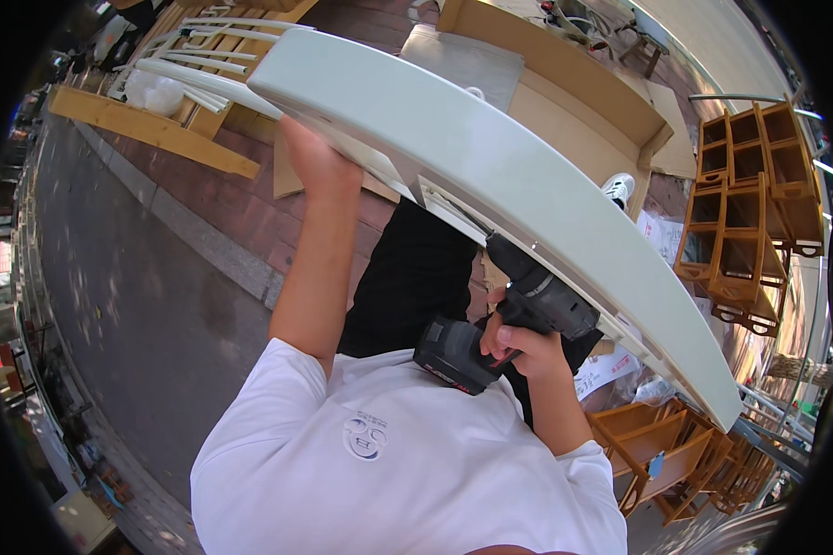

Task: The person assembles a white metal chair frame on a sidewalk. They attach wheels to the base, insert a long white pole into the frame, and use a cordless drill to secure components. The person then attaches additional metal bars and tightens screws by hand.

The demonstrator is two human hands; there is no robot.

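A long white panel with rounded edges slants across in front of me, from upper left down to the right. My left hand grips it near its upper left end, the fingers mostly hidden behind it. My right hand is closed round the handle of a black cordless drill. The drill's bit points up and left, its tip along the panel's near side by a slot. I cannot tell whether the tip touches a screw. The battery end of the drill is close to my white shirt.
Several white tubes lie on a wooden bench at the upper left. Behind the panel is an open cardboard box. Brown wooden shelf units stand at right, with more wooden pieces lower down. Brick paving meets a grey road at left.
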